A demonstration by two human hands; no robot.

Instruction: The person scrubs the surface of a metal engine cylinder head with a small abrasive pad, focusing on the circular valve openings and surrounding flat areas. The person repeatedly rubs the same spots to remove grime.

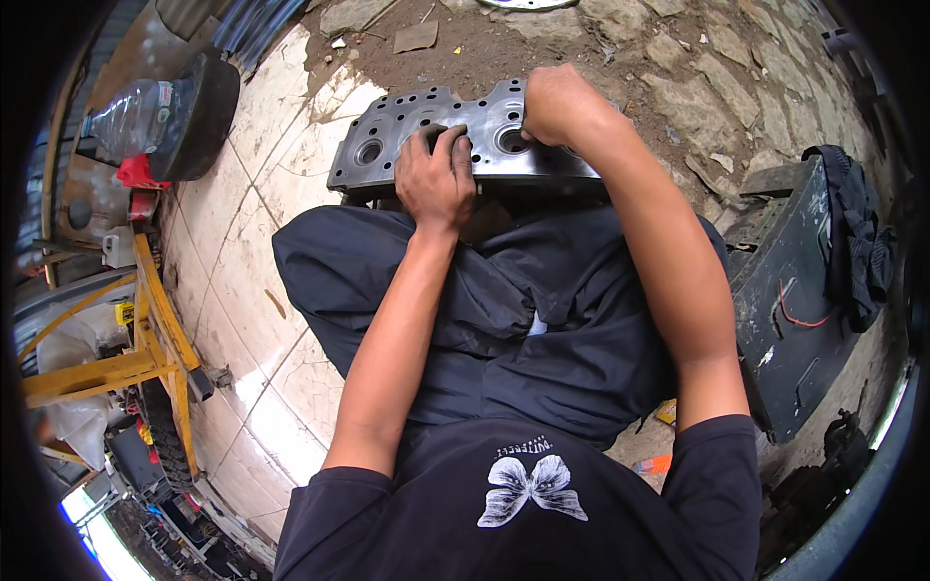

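A grey metal cylinder head [387,133] lies in front of my crossed legs, its machined face up, with round valve openings and many small holes. My left hand [436,179] grips its near edge, fingers bent over the top face beside the left-hand opening. The fingertips look dark with grime. Over the right part of the same face, my right hand [565,105] is closed in a fist with the wrist bent. Whatever that fist may hold is hidden behind its knuckles. Just left of the fist a valve opening [512,140] shows.
A dark metal box [799,290] with a dark cloth [857,232] over it stands to my right. On the left are a yellow metal frame [160,334] and a large clear plastic bottle [136,116]. Pale tiles [242,242] meet dirt and stones [678,77] beyond the cylinder head.
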